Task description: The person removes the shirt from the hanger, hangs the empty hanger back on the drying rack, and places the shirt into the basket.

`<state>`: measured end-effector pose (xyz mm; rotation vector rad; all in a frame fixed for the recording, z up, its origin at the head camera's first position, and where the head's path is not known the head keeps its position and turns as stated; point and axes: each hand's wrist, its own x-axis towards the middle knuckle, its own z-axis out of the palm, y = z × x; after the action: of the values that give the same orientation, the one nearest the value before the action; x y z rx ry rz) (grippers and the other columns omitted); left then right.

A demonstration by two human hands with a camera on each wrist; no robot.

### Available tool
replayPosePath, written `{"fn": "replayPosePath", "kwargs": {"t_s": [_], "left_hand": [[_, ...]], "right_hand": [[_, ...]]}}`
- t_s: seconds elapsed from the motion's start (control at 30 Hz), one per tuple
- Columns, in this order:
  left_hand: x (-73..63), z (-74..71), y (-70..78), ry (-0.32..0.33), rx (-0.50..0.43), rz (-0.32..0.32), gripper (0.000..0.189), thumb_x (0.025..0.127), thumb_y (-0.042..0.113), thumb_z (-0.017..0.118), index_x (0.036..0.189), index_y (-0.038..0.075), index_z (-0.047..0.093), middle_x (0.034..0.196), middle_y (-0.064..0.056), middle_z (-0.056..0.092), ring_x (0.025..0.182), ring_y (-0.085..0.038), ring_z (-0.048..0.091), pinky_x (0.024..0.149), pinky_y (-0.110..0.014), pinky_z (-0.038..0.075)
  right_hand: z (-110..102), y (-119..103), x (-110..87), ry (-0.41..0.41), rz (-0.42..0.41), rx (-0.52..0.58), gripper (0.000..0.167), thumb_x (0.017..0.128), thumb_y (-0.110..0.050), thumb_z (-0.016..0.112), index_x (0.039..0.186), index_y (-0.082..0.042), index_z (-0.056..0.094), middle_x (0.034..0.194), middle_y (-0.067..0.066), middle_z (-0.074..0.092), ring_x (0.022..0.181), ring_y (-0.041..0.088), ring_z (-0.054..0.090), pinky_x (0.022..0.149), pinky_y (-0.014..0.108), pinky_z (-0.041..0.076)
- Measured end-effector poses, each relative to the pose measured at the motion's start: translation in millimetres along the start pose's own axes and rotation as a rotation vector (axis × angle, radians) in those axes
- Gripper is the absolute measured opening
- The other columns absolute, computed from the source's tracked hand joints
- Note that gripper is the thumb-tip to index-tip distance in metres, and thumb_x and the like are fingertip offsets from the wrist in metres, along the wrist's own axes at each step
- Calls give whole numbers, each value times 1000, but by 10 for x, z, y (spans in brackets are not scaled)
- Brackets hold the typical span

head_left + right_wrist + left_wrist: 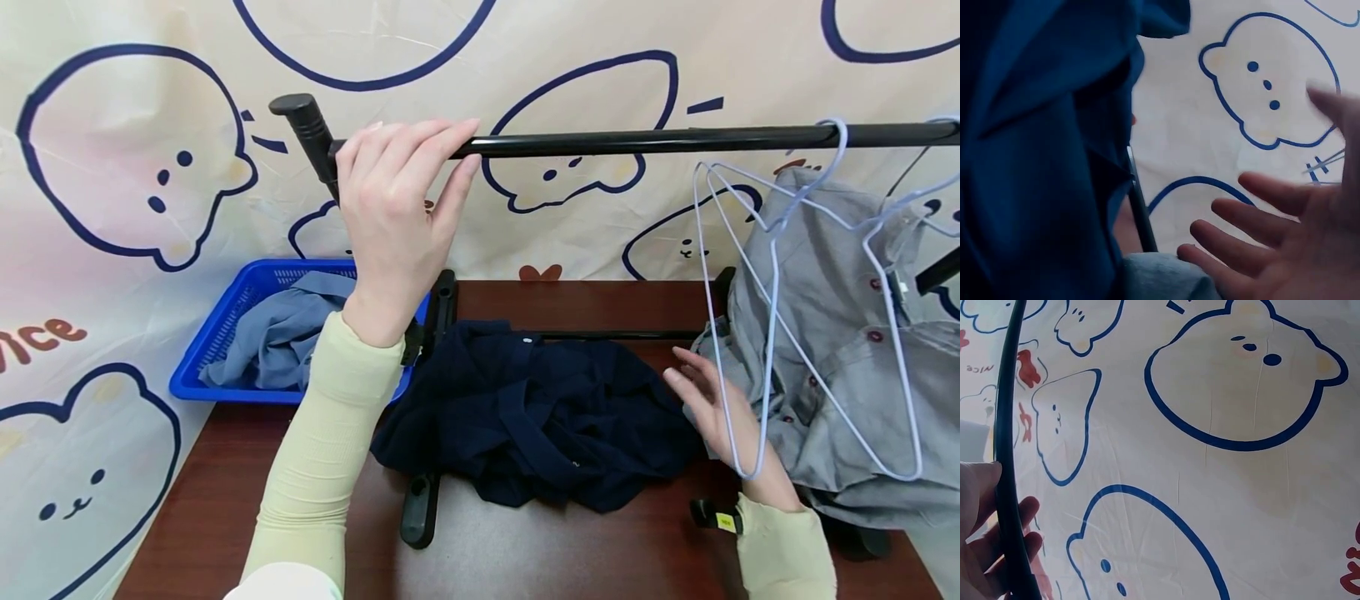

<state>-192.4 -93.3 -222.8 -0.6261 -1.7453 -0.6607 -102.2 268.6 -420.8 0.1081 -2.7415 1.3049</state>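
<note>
My left hand grips the black rail of a clothes rack near its left end. In the left wrist view the rail runs between the thumb and the fingertips. Down at the right, my right hand is spread with nothing in it, partly behind a white wire hanger. It lies between a crumpled navy garment on the table and a grey buttoned garment. The right wrist view shows the fingers apart, and the navy garment fills its left side.
A blue basket with a blue-grey garment stands at the back left of the brown table. Another white hanger hangs at the right. A black foot of the rack shows under the navy garment. Behind is a patterned curtain.
</note>
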Motion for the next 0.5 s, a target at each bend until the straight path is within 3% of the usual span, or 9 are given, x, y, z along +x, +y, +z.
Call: {"fn": "replayPosePath", "kwargs": {"t_s": [0.07,0.13,0.27,0.5], "left_hand": [[0,4,-1,3,-2,1,25,100,28,69,117,13,79,112,-3,75,108,-27,61,107,-38,33],[0,7,-2,6,-1,2,25,99,28,70,117,13,79,112,-3,74,109,-27,61,107,-38,33],[-2,13,-2,10,2,10,25,99,25,70,118,12,78,114,-4,74,112,-26,61,110,-40,31],[-94,-12,58,9,-20,30,36,99,27,64,129,7,71,134,-11,65,136,-25,49,118,-45,20]], "right_hand": [[49,5,-15,-93,-20,13,62,106,-32,55,155,-1,36,152,30,39,138,45,38,106,55,37],[113,19,-26,-147,-54,20,66,104,-31,61,157,-3,34,158,27,33,142,46,32,105,65,33],[255,18,-53,-216,-108,-6,74,97,-31,71,157,-7,36,161,21,28,145,43,28,106,65,29],[483,-3,-87,-355,-56,-106,100,81,-56,81,160,-18,33,165,17,21,150,46,10,108,73,17]]}}
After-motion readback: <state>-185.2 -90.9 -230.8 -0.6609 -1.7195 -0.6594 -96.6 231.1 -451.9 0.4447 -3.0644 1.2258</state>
